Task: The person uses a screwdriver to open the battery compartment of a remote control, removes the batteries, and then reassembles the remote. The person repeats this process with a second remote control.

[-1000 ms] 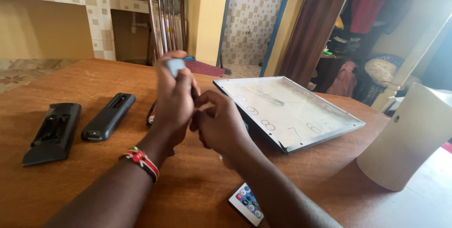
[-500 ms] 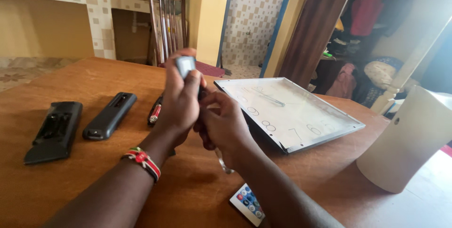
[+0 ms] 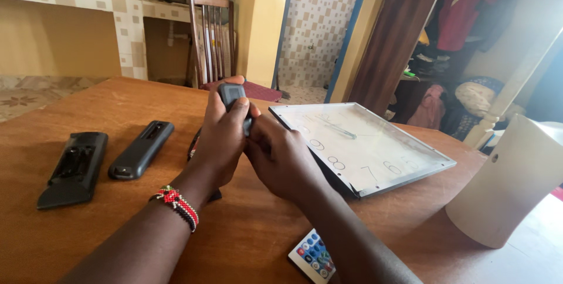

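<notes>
A: Both hands met above a brown wooden table point(image 3: 117, 225). The left hand point(image 3: 220, 140) was wrapped around a small dark remote point(image 3: 232, 93), whose upper end stood clear of the fingers, the thumb laid along its side.

B: And the right hand point(image 3: 281, 158)?

A: It was curled tight and pressed against the left, its fingertips at the lower part of the same remote. How much of the remote it gripped could not be told, since the left hand covered that part.

B: What lay about them?

A: Left of the hands, two black remotes rested face down, apart from each other: a broad one point(image 3: 73, 168) near the table edge and a slimmer one point(image 3: 142, 149) beside it. A red-and-black marker point(image 3: 193, 143) showed just behind the left wrist, which wore a beaded bracelet point(image 3: 176, 205). To the right lay a square white wall clock point(image 3: 360, 146), face up. A small white remote with coloured buttons point(image 3: 312, 256) lay under the right forearm, and a white cylinder point(image 3: 510, 184) stood at far right.
</notes>
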